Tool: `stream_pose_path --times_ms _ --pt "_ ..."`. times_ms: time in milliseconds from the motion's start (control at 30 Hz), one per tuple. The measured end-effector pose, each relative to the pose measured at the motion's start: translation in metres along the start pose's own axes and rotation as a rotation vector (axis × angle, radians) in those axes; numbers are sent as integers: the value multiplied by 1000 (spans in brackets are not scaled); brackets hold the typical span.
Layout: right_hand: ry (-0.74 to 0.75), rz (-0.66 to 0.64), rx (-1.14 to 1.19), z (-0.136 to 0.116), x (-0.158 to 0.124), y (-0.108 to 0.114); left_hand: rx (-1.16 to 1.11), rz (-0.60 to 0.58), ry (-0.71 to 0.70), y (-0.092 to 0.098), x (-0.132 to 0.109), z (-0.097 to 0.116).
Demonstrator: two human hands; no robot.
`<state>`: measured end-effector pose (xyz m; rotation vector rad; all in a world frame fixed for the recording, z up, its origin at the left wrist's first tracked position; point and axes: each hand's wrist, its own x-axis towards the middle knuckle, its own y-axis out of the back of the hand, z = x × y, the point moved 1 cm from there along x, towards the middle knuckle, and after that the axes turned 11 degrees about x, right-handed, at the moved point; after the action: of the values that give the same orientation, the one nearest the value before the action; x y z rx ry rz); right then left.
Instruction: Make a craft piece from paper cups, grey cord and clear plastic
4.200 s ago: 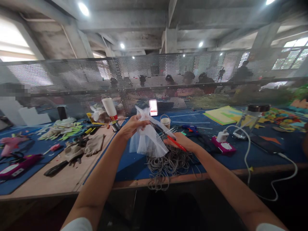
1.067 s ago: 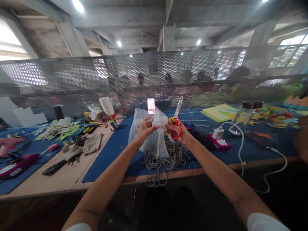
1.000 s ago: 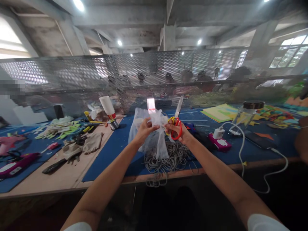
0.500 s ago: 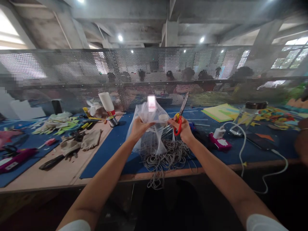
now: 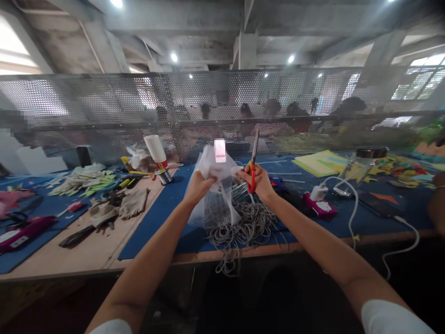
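My left hand (image 5: pixel 197 184) is closed on the top of a clear plastic bag (image 5: pixel 212 197) filled with thin white sticks, held above a heap of grey cord (image 5: pixel 239 227) on the blue mat. My right hand (image 5: pixel 260 183) grips red-handled scissors (image 5: pixel 252 162), blades pointing up, and its fingertips also pinch the bag's upper edge. Both hands pull the bag's mouth apart just in front of me.
A perforated metal screen (image 5: pixel 139 106) backs the table, with people seated behind it. On the left lie gloves (image 5: pixel 132 203), green scraps, a white cone spool (image 5: pixel 156 150) and pink tools (image 5: pixel 21 229). To the right are a pink charger (image 5: pixel 320 206) with white cable, a glass jar (image 5: pixel 365 167) and coloured paper (image 5: pixel 320 164).
The scissors swung from lying low across the bag to pointing upward in my right hand. Both hands went to the bag's top and spread its mouth.
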<state>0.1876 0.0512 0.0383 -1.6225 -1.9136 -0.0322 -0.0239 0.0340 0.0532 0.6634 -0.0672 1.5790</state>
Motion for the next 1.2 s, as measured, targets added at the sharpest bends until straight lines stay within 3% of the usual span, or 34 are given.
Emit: stream_pose_path --times_ms 233,433,633,1000,1200 --pt "-33 -13 17 1 6 -13 -133 41 102 0 8 1" --pt "-43 50 70 13 8 -6 -138 -166 133 1 15 -13" --pt "-49 89 49 13 6 -2 -142 -181 165 0 12 -19" --pt "-69 11 115 20 -2 -12 -201 -41 177 -9 7 -13" --pt "-15 37 37 20 0 -10 -323 -216 176 -13 4 -16"
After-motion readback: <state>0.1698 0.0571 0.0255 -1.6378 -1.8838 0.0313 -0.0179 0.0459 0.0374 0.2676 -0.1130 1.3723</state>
